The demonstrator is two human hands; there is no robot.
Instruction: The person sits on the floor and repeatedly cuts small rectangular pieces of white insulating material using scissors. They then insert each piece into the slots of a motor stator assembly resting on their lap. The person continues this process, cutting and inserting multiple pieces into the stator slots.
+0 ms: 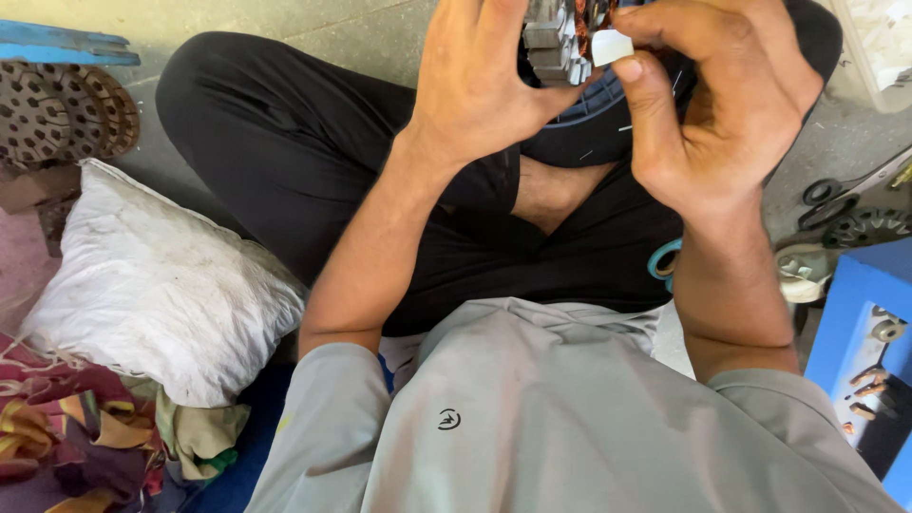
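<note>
I sit cross-legged in black trousers and a grey shirt. My left hand (pixel 480 81) grips the side of a metal motor stator (pixel 556 43) with copper windings, held up at the top of the view. My right hand (pixel 722 104) pinches a small white paper strip (pixel 611 46) between thumb and fingers and holds it against the stator's face. Most of the stator is hidden behind my hands and the frame's top edge. A dark round part (pixel 594 119) lies on my lap below the hands.
A white sack (pixel 157 285) lies on the left, beside crumpled colourful cloth (pixel 66 446). A brown perforated disc (pixel 57 114) sits at the upper left. A blue box (pixel 855 313) and metal motor parts (pixel 855 214) are at the right. A teal ring (pixel 662 261) lies by my right forearm.
</note>
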